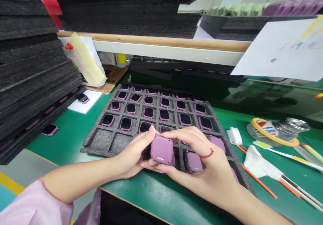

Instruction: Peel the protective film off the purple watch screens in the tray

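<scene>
While a grey foam tray (99, 142) lies on the green workbench (161, 193), pink-cased watches (148, 113) fill most of its cells (nearer ones lie screen down). Left hand (131, 157) and right hand (199, 161) are closed, pinching one pink watch (161, 149) between them, just above the tray.

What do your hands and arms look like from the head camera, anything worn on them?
The left hand and right hand are bare, ungloved. A pale pink sleeve shows at the left arm, and a thin red cord with a gold bead circles a right-hand finger.
</scene>
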A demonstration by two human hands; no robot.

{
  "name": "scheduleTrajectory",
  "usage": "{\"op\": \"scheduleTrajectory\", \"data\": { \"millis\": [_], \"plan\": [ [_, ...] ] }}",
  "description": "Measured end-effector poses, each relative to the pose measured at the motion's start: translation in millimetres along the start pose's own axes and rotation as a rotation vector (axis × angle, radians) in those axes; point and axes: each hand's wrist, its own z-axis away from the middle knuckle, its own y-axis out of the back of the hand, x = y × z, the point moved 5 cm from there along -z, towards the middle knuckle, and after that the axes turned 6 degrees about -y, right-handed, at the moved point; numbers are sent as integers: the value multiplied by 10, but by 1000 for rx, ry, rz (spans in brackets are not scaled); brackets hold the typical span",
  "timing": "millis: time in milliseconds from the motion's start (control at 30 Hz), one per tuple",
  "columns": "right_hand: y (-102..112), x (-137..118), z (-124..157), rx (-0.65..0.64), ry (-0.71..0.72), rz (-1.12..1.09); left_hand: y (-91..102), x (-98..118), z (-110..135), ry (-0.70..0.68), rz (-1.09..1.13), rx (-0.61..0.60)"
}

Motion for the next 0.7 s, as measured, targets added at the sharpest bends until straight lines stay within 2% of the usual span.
{"op": "scheduleTrajectory", "data": {
  "millis": [200,300,367,467,567,633,700],
  "plan": [
    [-37,43,-29,-26,104,77,-2,96,-5,-17,-38,64],
    [-63,65,-78,2,101,112,113,267,-55,-130,-100,242],
    [-152,57,-136,-50,69,116,229,452,-84,-271,-115,393],
    [-449,2,-239,-236,24,152,386,701,-112,-425,-36,511],
    [-832,-60,-339,-395,-6,203,494,832,-125,-441,59,513],
    [-1042,-81,-396,-446,-24,231,541,890,-104,-475,44,513],
    [-1155,-86,-434,-466,-37,259,558,928,-73,-524,-30,508]
  ]
}}
